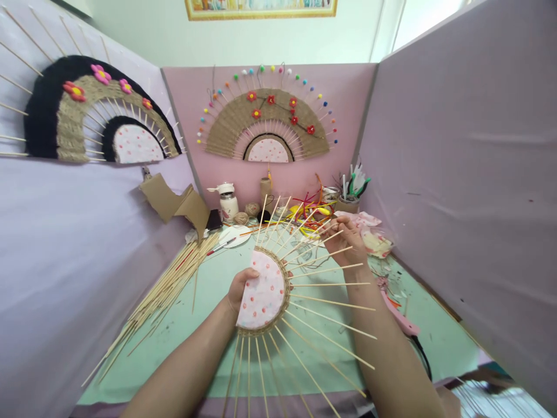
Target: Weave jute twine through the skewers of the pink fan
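**Twine edging on a half-round fan frame**

The dotted fabric panel (263,293) is clamped at its straight edge by the left hand (238,287), thumb on the front, and the fan frame is held up over the green tabletop (174,348). The right hand (350,244) is raised among the outer ends of the bamboo sticks (331,284), fingers curled—whether they are closed on a strand cannot be told. Twine edging appears to be being woven round the arc (287,287); for the next pass, a steady panel and a strand drawn snugly between sticks—without bending them—would be needed.
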Demonstrator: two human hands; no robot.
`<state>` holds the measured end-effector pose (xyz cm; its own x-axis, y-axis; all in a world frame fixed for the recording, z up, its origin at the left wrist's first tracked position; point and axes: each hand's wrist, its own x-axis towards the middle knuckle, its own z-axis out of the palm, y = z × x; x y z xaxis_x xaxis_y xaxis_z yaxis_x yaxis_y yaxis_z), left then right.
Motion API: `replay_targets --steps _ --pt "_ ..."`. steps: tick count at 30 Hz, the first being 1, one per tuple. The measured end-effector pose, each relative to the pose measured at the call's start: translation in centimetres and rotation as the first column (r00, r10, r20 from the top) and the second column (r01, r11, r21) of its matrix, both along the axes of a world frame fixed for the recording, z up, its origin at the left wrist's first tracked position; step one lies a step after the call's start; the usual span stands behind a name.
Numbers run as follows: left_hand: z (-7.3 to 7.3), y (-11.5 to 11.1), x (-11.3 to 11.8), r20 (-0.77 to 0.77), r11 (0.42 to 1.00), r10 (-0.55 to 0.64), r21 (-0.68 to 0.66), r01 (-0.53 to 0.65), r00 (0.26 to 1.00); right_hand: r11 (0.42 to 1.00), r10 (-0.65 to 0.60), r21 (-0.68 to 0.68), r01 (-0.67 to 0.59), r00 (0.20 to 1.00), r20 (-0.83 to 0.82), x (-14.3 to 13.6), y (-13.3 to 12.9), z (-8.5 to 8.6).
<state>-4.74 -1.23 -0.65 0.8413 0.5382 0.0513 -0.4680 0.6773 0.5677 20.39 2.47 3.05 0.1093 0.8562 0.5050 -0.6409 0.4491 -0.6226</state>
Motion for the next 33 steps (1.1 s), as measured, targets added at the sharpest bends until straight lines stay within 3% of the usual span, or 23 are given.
replay_targets --steps 6,10,14,20,27,33 --pt "-1.2 0.5 -0.5 -0.073 0.999 0.016 -0.039 -0.019 0.997 1.000 0.018 -0.015 -0.020 0.997 -0.078 0.2 0.0 0.0" --pt "-1.1 0.4 -0.4 -0.108 0.998 0.064 -0.015 -0.066 0.992 0.998 0.026 -0.053 -0.030 0.997 -0.075 0.2 0.2 -0.1" --pt "-0.7 0.2 -0.1 -0.059 1.000 0.031 -0.001 -0.031 0.998 0.994 -0.012 -0.108 0.006 0.998 -0.058 0.2 0.2 0.0" --pt "-1.2 0.3 0.0 -0.042 1.000 -0.019 -0.022 0.018 0.999 0.975 0.057 -0.207 -0.076 0.994 -0.095 0.0 0.5 -0.3" --pt "-1.0 -0.1 0.1 -0.039 1.000 -0.025 -0.004 0.025 0.999 0.859 0.193 -0.495 -0.131 0.978 0.075 -3.3 0.9 -1.7" --pt "-1.6 0.1 -0.4 -0.068 0.999 0.030 -0.019 -0.031 0.997 0.835 0.298 -0.519 -0.181 0.943 0.150 -6.7 0.3 -3.3"
